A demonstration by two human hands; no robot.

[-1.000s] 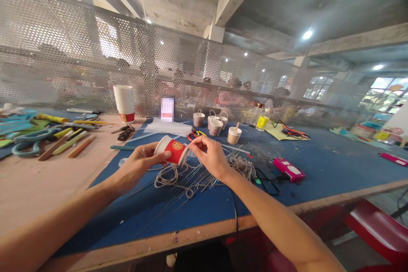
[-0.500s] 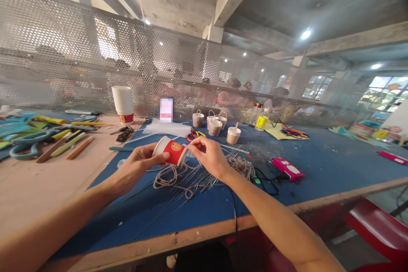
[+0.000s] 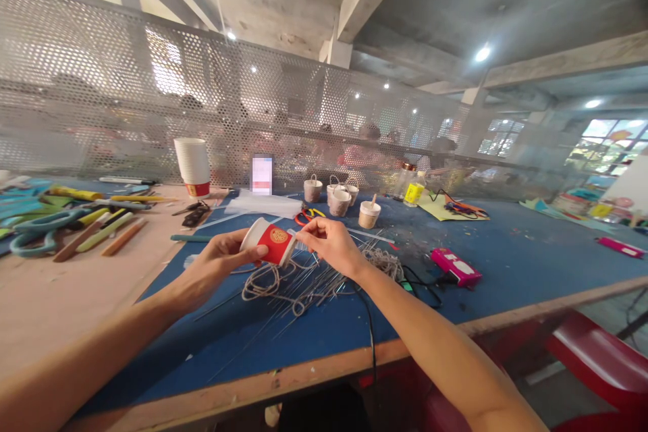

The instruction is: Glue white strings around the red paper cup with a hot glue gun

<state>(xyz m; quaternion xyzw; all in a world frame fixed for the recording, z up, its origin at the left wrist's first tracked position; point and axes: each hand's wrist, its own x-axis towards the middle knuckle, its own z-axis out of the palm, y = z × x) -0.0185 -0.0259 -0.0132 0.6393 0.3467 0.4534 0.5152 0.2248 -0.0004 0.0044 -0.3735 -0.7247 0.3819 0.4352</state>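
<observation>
My left hand (image 3: 215, 263) grips a red paper cup (image 3: 269, 242) with a gold emblem, held on its side above the blue table mat (image 3: 324, 324). My right hand (image 3: 330, 243) pinches at the cup's base end with thumb and fingertips; what it pinches is too small to make out. Below both hands lie a coil of pale cord (image 3: 263, 282) and a fan of thin metal wires (image 3: 308, 287).
A stack of white cups (image 3: 193, 164) stands at the back left beside scissors and sticks (image 3: 61, 226). Several small cord-wrapped cups (image 3: 340, 200) sit behind, a pink device (image 3: 455, 266) with a black cable to the right. A perforated metal screen closes the back; other people work beyond it.
The hands and cup stay almost where they were, shifting only slightly up and left with the view. The right fingers keep working at the cup's end.
</observation>
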